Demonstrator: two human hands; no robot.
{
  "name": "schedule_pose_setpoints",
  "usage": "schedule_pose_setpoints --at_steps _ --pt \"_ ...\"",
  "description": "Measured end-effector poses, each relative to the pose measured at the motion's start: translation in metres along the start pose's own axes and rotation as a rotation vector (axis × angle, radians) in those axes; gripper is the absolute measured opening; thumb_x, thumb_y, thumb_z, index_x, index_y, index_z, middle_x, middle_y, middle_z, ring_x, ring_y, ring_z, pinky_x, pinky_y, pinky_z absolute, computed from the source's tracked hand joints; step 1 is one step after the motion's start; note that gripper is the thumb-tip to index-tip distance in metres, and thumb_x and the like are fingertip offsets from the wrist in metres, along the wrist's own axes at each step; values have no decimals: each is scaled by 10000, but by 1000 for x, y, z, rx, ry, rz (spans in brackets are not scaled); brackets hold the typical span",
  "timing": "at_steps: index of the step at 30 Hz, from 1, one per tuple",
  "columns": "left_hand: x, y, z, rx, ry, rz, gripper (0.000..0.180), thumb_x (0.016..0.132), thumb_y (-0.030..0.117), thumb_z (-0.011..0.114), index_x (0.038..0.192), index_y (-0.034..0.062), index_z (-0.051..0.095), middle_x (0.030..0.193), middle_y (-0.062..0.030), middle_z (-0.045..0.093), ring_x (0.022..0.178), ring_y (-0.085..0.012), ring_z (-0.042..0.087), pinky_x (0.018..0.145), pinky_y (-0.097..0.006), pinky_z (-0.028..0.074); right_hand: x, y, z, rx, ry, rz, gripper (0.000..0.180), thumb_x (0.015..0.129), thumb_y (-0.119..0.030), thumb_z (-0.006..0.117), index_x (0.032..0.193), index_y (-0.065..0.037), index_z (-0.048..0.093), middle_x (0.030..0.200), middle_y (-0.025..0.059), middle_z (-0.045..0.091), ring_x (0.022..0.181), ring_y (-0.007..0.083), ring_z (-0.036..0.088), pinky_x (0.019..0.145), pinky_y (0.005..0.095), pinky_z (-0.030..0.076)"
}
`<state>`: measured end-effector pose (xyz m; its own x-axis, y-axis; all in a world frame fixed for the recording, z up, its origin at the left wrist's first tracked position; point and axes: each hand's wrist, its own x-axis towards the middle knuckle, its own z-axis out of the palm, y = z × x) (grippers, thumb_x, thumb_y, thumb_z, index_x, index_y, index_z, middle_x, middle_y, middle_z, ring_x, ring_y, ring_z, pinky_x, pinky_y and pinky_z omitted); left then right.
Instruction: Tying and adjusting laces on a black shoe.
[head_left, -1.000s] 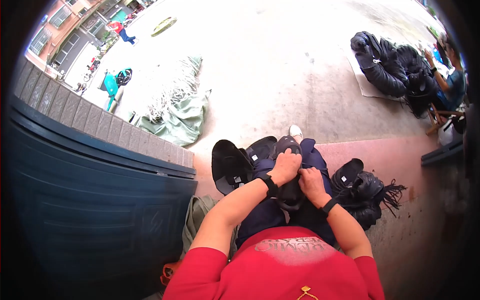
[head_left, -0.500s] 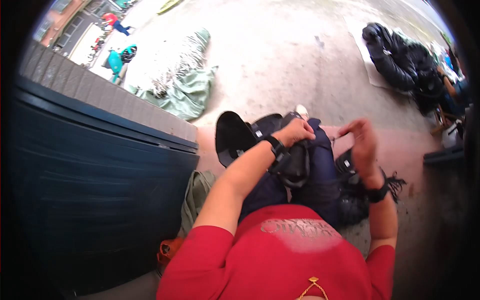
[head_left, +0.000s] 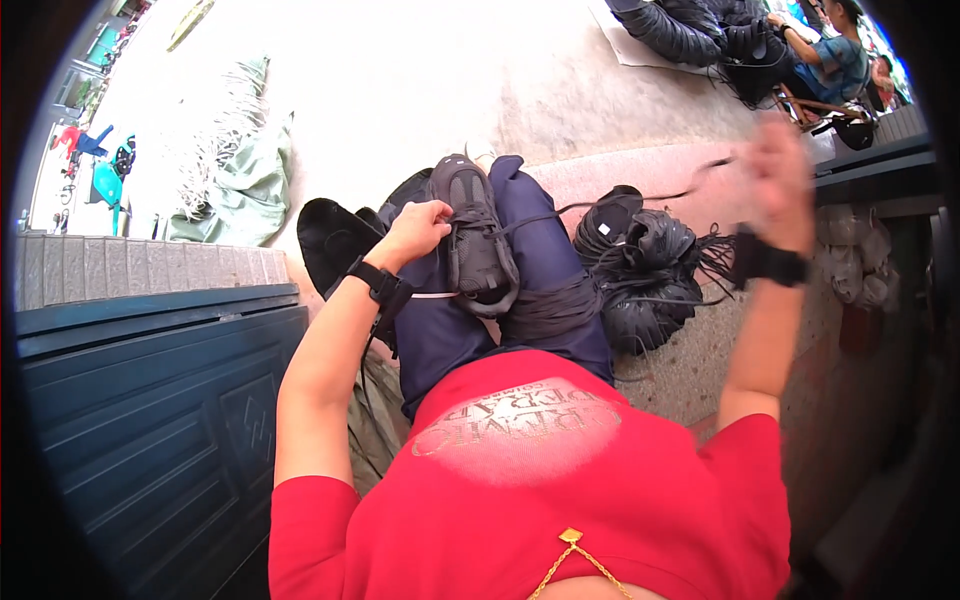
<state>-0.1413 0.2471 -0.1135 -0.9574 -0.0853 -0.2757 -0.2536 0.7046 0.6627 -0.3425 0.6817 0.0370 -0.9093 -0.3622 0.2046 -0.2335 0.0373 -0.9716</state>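
A dark grey and black lace-up shoe [head_left: 478, 235] rests on my lap, toe toward me, over navy trousers. My left hand [head_left: 422, 228] is closed at its left side, fingertips bent against the upper near the laces. From the shoe a long black shoelace [head_left: 570, 208] runs right through the air, its far end rising close to my right hand [head_left: 778, 185]. That hand is raised on the right and smeared by motion, so its grip on the lace does not show. Beside my right leg lies a pile of black shoes and laces [head_left: 650, 255].
A black shoe part [head_left: 335, 245] lies left of my knees. Further off are a pale green sack with white cords [head_left: 245, 195] and a black heap [head_left: 690, 35]. A person [head_left: 835, 60] sits at far right. A blue panelled door [head_left: 170, 400] stands to my left.
My right hand has swung up and outward, and the shoelace now stretches longer from the shoe. The view has turned right. My left hand stays by the shoe.
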Motion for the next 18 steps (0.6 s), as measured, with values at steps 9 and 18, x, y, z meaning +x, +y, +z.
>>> schedule_pose_setpoints --at_steps 9,18 --pt "-19 21 -15 470 13 86 162 769 205 572 791 64 648 720 -124 609 790 -298 564 703 -393 459 -85 88 305 -727 -563 -80 160 717 -204 588 763 -54 621 739 147 614 731 299 609 639 392 484" --pt "-33 20 -8 647 94 164 145 770 170 543 779 56 631 683 -162 593 718 -315 568 638 -416 466 -94 99 346 -1003 -496 -189 74 739 -97 512 759 -38 554 713 121 603 657 234 625 564 329 500"
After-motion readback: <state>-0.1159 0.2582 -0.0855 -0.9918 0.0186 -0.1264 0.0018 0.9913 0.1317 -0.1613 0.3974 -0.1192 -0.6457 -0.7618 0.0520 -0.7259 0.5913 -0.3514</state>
